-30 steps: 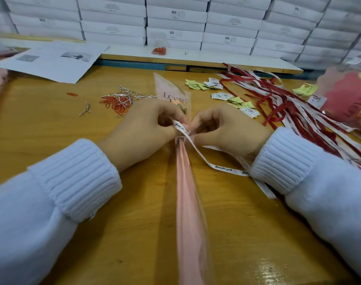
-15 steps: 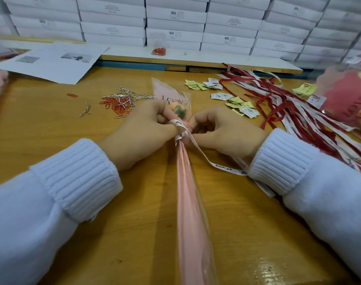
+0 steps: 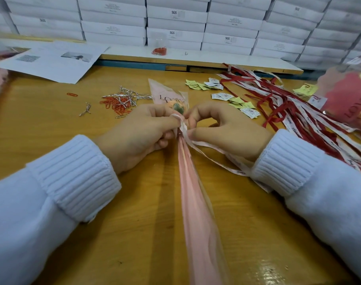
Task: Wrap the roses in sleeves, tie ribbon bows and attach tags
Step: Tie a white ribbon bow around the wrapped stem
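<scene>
Where white boxes [image 3: 175, 15] stack behind, ribbons [image 3: 288, 108] strew the table [image 3: 41, 124].

We see both hands, left hand [image 3: 142, 132] and right hand [image 3: 222, 130], pinching the white ribbon [image 3: 212, 159] around the sleeved rose [image 3: 196, 202] mid-table [image 3: 52, 124].

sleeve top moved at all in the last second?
Yes, slightly. The sleeve top has drifted left and toward the person, closer to the silver twist ties. The yellow tags beside it sit where they were.
</scene>
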